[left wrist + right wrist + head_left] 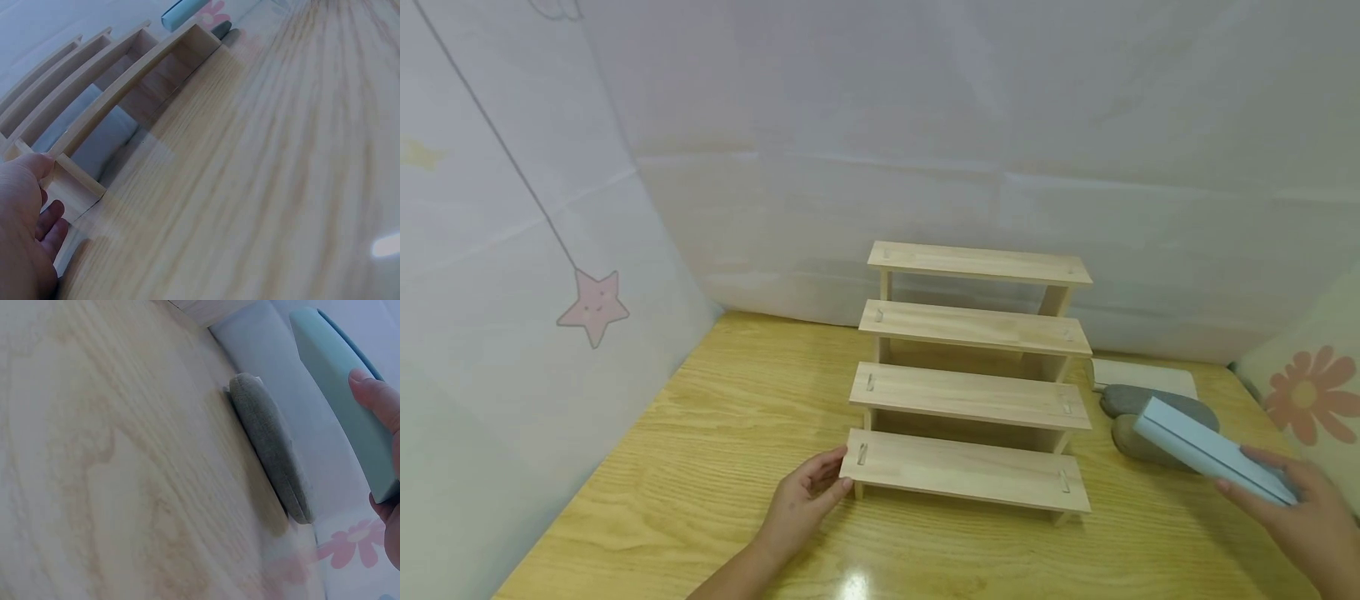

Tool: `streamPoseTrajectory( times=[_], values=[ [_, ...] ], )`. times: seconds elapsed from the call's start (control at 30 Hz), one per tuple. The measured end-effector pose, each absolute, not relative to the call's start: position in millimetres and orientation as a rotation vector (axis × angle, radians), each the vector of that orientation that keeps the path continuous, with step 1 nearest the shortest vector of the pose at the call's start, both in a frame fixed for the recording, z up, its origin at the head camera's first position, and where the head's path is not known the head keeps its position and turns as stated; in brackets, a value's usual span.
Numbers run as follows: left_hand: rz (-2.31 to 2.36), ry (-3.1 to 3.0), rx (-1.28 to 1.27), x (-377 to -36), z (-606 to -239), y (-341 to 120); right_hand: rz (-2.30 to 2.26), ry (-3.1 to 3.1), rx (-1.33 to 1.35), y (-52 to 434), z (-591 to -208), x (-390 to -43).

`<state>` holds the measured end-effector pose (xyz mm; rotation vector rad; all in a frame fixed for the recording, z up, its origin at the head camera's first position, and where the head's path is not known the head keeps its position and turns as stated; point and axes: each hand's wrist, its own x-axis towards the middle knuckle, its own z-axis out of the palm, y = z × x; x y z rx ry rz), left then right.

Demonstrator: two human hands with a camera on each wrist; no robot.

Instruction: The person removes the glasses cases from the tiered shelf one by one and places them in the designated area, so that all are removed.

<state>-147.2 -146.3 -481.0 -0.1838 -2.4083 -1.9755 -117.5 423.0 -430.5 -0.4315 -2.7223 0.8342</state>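
Note:
A pale wooden stepped shelf with several tiers stands on the table. At the left end of its lowest board, my left hand grips the corner, thumb at the front edge and fingers by the side. My right hand holds a light blue eyeglass case by its near end, raised and tilted on the shelf's right. In the right wrist view, the thumb lies along the face of the blue case. Beneath it in the head view are a grey case and an olive-brown case.
A cream-white case lies behind the grey one, near the back edge. The wood-grain table meets a pale fabric backdrop at the back and sides. A printed pink star and an orange-red flower show on the fabric.

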Motion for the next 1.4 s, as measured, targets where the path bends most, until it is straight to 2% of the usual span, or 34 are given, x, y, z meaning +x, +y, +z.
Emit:
streamPoseTrajectory(
  times=[0.8,1.17,1.4],
  values=[
    [-1.966,-2.400,-0.177,-146.6,-481.4,-145.4,0.796,-2.707,-0.305,422.7,-465.7,-101.3],
    [-1.964,-2.412,-0.175,-145.9,-480.0,-145.5,0.832,-2.785,-0.465,418.2,-474.5,-97.2],
    [-1.966,-2.410,-0.167,-145.9,-479.2,-145.4,0.847,-2.812,-0.436,419.2,-480.2,-97.5]
  ],
)
